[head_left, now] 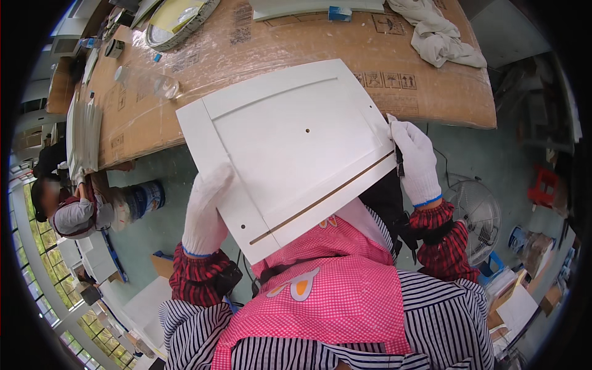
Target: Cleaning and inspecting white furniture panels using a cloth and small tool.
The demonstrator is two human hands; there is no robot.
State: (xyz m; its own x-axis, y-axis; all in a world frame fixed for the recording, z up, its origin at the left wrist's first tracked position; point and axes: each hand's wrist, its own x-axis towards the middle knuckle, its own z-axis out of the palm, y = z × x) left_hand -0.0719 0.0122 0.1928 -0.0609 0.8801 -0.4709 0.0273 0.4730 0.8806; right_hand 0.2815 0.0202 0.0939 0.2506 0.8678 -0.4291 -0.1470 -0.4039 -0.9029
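Observation:
A white panel [296,132] with a recessed middle, a long slot near its near edge and a few small holes is held tilted in front of me, over the table's near edge. My left hand [207,209], in a white knit glove, grips its left side with the thumb on the face. My right hand [415,159], gloved alike, is closed at the panel's right edge. A small dark strip [399,161] shows beside its fingers; what it is I cannot make out. The fingertips of both hands are partly hidden.
The cardboard-covered table [246,68] bears a clear bottle [148,82], a round tub [179,24], a small blue block [340,13] and a white cloth [435,34]. A floor fan [478,219] stands at right, near a red stool [544,186]. Another person [77,209] is at left.

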